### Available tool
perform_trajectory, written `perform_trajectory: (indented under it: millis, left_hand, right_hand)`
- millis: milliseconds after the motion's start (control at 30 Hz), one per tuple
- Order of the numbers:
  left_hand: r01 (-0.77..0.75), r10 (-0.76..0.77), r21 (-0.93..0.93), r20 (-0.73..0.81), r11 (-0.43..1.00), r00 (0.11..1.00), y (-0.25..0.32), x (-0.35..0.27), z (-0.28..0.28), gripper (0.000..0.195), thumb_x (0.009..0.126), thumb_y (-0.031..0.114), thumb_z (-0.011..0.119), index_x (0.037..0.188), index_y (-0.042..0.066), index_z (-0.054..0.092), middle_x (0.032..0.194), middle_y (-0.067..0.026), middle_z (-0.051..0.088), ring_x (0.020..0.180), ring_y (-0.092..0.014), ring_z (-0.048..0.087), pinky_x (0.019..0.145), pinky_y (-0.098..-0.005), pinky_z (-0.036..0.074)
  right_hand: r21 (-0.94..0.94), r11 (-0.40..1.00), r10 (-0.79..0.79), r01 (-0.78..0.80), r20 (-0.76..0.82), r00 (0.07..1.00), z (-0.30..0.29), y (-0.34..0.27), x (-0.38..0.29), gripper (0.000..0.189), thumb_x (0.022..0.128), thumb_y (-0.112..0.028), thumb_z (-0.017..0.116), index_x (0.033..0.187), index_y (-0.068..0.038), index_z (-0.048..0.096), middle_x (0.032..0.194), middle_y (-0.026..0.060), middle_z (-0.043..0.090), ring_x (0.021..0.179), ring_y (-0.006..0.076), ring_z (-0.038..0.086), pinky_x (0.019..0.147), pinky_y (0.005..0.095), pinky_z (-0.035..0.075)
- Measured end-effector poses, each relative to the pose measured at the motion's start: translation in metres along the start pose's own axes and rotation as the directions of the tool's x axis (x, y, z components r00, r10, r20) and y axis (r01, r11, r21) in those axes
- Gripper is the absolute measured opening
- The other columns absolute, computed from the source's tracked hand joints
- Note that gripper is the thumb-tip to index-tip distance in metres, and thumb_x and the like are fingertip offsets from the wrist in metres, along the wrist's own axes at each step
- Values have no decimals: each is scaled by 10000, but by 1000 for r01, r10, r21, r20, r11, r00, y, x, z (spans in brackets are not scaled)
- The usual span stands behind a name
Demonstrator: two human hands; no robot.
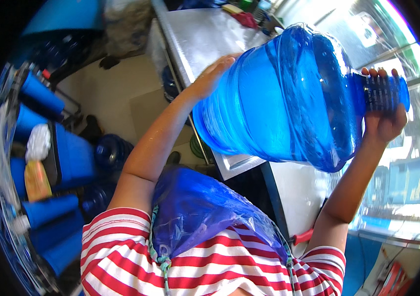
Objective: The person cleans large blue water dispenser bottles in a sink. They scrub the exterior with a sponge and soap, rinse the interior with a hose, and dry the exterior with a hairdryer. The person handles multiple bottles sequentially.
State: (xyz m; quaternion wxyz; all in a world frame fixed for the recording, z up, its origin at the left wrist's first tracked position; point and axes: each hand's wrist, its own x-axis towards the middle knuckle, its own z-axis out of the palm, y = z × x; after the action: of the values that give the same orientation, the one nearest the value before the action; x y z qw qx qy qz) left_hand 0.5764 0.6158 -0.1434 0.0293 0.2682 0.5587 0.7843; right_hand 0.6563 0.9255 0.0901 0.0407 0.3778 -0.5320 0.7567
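A large blue plastic water jug [276, 100] is held up in front of me, tilted onto its side with its neck to the right. My right hand [387, 118] is wrapped around the neck, which bears dark lines of print. Spread against the jug near its base end is my left hand [213, 76]; part of its fingers passes behind the plastic. Below the jug lies a metal work counter [202, 33], partly covered from view by it. A blue plastic apron [195, 207] hangs over my striped shirt.
Blue bins [73, 155] and dark blue jugs [112, 150] stand at the left. At the counter's far end are a red cloth [245, 19] and a yellow sponge [232, 9]. A red handle [302, 236] shows by my right arm. Windows [398, 66] line the right side.
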Motion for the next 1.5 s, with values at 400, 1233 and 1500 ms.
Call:
perform_trajectory:
  millis: [400, 1233, 1500]
  left_hand:
    - [-188, 152, -48, -410, 981, 899, -9, -96, 11, 575, 1013, 438, 326, 1436, 50, 357, 1436, -151, 409, 1335, -247, 361, 1129, -348, 229]
    - [-254, -580, -908, -410, 334, 704, -97, -256, 29, 613, 981, 527, 293, 1364, 84, 471, 1351, -161, 517, 1227, -337, 499, 1064, -506, 358]
    - [-502, -567, -702, -709, 506, 420, -48, -481, -23, 531, 992, 428, 333, 1270, 27, 543, 1231, -156, 602, 1088, -304, 594, 977, -467, 460]
  right_hand:
    - [5, 956, 287, -293, 183, 940, 9, 57, 88, 700, 914, -419, 532, 1420, 8, 304, 1325, 229, 485, 1239, 395, 460, 1121, 537, 269]
    - [-224, 907, 420, -357, 396, 817, 243, 62, 55, 549, 820, -259, 636, 1258, 1, 430, 1064, 148, 554, 1043, 294, 550, 995, 398, 390]
    - [11, 879, 416, -476, 468, 779, 331, 180, -17, 528, 746, -305, 698, 1154, -61, 469, 966, 129, 542, 971, 291, 538, 937, 420, 395]
